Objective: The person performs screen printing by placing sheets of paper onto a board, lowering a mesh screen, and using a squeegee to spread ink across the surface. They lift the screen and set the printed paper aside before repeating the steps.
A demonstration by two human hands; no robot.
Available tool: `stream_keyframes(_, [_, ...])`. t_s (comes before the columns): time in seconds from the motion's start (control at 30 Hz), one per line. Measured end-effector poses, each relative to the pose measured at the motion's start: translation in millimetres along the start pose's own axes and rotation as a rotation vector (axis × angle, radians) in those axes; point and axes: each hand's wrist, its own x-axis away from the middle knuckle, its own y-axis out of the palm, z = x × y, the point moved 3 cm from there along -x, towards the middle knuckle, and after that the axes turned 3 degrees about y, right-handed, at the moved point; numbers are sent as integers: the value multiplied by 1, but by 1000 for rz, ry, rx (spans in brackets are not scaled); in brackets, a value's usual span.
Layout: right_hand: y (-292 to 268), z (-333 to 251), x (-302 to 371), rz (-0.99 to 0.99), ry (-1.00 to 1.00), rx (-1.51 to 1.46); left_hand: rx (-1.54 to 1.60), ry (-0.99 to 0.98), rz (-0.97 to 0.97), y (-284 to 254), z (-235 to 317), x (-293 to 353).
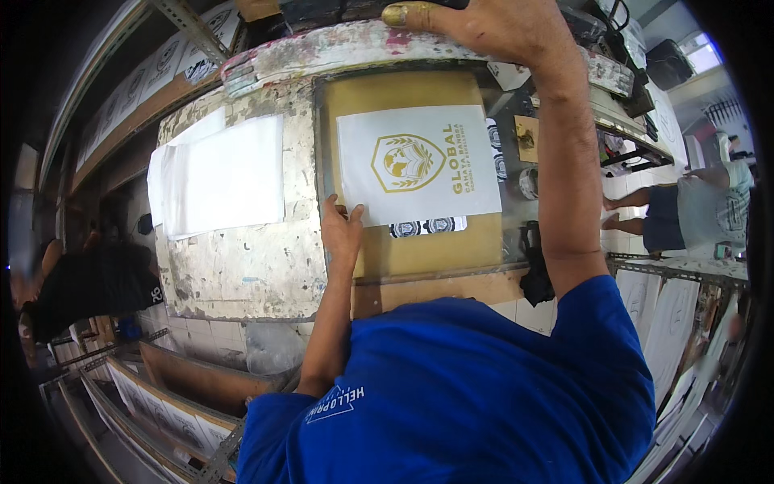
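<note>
— What are your fingers doing right now?

— My left hand [342,230] lies flat, fingers [352,214] spread and pressing the near left corner of the white printed sheet [415,164]; they pinch nothing, only rest on the paper's edge. My right hand [484,26] reaches up to the far rail of the frame [339,44], laid open over the paint-crusted wood, the thumb [407,14] smeared with gold ink. Whether those fingers curl round the rail on the far side I cannot tell.

— And the sheet itself?

— It lies face up on the tan board [427,250] inside the frame, a gold shield emblem in its middle, tilted a little against the board's edges. I judge the careful way is to keep the left fingers off the gold print and on bare paper, since ink that looks this fresh could smear.

— What surrounds it?

— To my left, on the chipped, paint-flecked tabletop [242,266], a stack of blank white sheets [218,177] lies well apart from the print. A strip with small black round emblems [427,227] peeks from under the sheet's near edge. Right of the board, dark clutter and a small tan card [527,137]. Racks with printed sheets [669,323] stand at my right, and another person [701,210] is farther off. My own right forearm crosses the frame's right side, the nearest thing in the way.
</note>
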Motion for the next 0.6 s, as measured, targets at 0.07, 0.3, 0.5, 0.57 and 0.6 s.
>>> stream_keyframes(0.07, [-1, 0, -3, -2, 28, 50, -10, -2, -3, -1, 2, -3])
stream_keyframes(0.3, [3, -1, -4, 10, 21, 61, 233, -26, -23, 0, -1, -6])
stream_keyframes(0.5, [4, 8, -7, -29, 34, 31, 739, 20, 1, -30, 53, -19])
stream_keyframes(0.57, [2, 6, -9, -25, 35, 42, 793, 43, 14, -43, 64, -25])
stream_keyframes(0.6, [2, 7, -10, -25, 28, 52, 821, 6, 56, -53, 65, -29])
